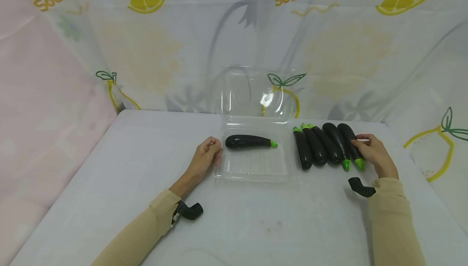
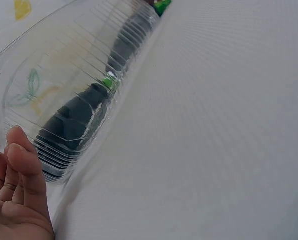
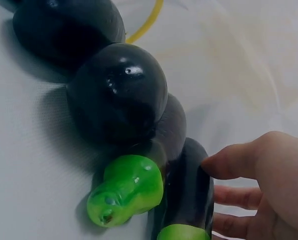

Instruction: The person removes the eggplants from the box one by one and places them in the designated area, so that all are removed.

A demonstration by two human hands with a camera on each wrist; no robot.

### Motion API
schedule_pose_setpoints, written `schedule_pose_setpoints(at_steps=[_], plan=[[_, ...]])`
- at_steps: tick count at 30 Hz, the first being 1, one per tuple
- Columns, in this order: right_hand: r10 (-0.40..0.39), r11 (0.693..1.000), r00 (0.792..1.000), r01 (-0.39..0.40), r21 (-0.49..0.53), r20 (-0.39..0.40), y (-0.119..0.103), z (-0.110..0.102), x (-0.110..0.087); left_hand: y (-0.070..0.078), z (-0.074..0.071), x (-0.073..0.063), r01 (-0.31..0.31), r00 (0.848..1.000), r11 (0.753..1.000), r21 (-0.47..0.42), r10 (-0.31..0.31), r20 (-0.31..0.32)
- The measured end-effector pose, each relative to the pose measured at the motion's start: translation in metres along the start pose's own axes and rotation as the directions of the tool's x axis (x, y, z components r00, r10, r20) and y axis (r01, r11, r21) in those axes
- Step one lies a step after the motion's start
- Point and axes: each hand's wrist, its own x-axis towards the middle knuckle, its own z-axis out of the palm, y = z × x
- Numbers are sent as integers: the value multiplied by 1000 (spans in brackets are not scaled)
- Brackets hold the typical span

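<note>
A clear plastic clamshell container [image 1: 256,172] lies with its lid [image 1: 241,95] raised at the back. Inside the base one dark eggplant [image 1: 248,141] with a green stem lies crosswise. My left hand [image 1: 206,156] pinches the container's left rim, its curled fingers close to the ribbed wall in the left wrist view. To the right, several eggplants stand side by side in a slanting row. My right hand [image 1: 376,156] is at the outermost eggplant [image 3: 188,180], one fingertip on its dark skin and the other fingers along its right side.
The nearest eggplant of the row [image 1: 302,148] lies just right of the container. A white cloth covers the table [image 1: 256,225]. Close behind the lid hangs a printed curtain [image 1: 190,55], with more fabric at both sides.
</note>
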Motion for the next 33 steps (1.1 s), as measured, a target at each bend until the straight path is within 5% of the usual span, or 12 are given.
schedule_pose_setpoints(at_steps=[17, 24, 33], plan=[[0, 1000, 1000, 0, 11, 12, 1, 0, -1, 1, 0, -1, 27, 1000, 1000, 9, -27, -2], [-3, 1000, 1000, 3, 9, 5, 2, -1, 0, -19, -5, 10, 23, 1000, 1000, -6, -23, -7], [-6, 1000, 1000, 6, 22, -11, 2, 0, 0, -24, -5, 11, -9, 1000, 1000, 13, 10, -23]])
